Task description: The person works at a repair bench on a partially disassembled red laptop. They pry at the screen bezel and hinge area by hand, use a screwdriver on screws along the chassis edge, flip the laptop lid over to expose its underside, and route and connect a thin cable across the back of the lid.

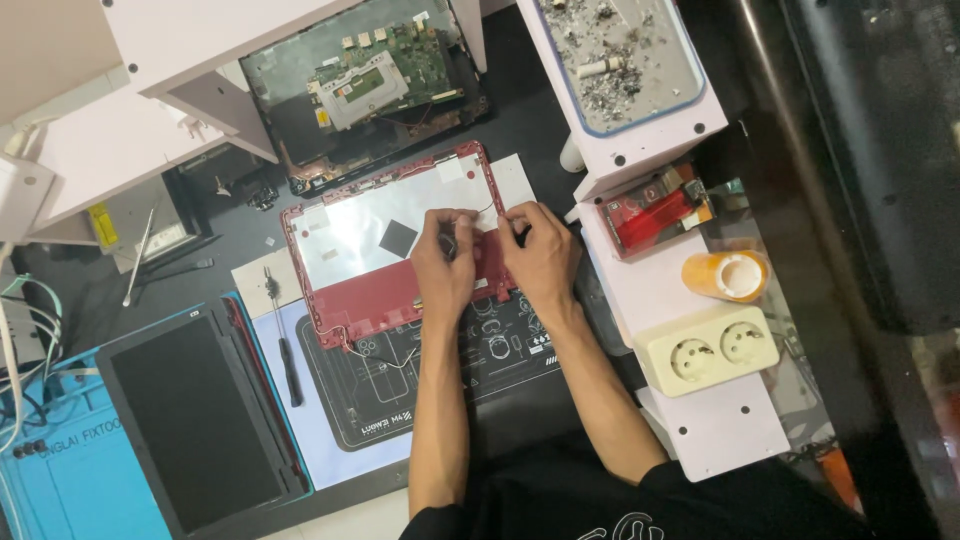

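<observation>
At the left edge of the worktop lies a blue mat with a closed black laptop on it, set a little askew, and just to its right a black-handled screwdriver points away from the person along a pale sheet. Right of that, in the middle of the worktop, rests the red laptop lid, open side up, its silvery inner panel showing with a small dark square pad stuck near the centre; its long axis runs left to right, slightly tilted so the right end sits farther from the person, and its near edge overlaps a black printed work mat. Behind it, toward the far edge, the laptop's opened base shows its green board. Both hands work on the right half of the lid, side by side and nearly touching. The left hand lies palm down with fingers curled narrow, pinching at something small and dark near the lid's right-centre; just what it grips is hidden under the fingers. The right hand presses on the lid's right border, fingers bent close and thumb turned toward the left hand, apparently steadying the frame or holding a thin cable there; I cannot tell which. So the spot being worked lies between the two hands, under the left one's fingertips, with the right hand closer to the lid's right corner. Farther right, on a pale shelf block, sit a red lighter-like box, an orange tape roll and a cream double socket.
</observation>
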